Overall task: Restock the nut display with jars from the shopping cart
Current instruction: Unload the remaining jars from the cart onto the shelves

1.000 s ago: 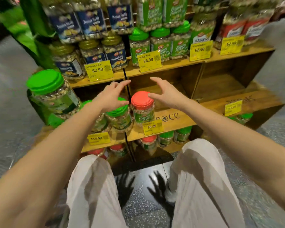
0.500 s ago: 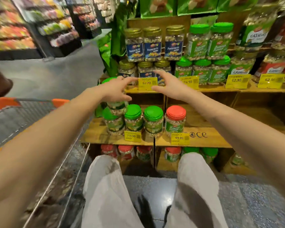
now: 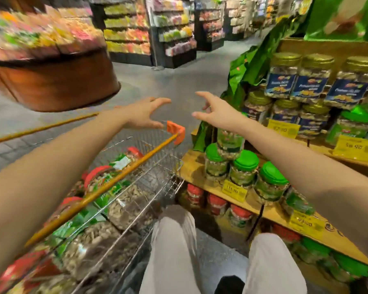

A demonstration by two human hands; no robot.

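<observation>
Left hand at 11 o'clock: released, fingers spread, grasping nothing. It hangs over the far corner of the cart, thumb just beside the orange corner guard; contact cannot be told. Right hand at 1 o'clock: also released, fingers splayed and slightly bent, empty, in the air in front of the left end of the display.

The cart sits at 8 o'clock, left of the person's knees in pale trousers. Cart jars lie on their sides inside it, piled together, with red lids and green labels; blur hides the count.

The display runs from 2 to 5 o'clock. Green-lid jars stand upright on the middle shelf at 3 o'clock, one stacked on top at the left end, with a yellow tag on the shelf edge below them. Red-lid jars are on the shelf underneath, at 5 o'clock. Gold-lid jars are stacked on the upper shelf at 2 o'clock.
</observation>
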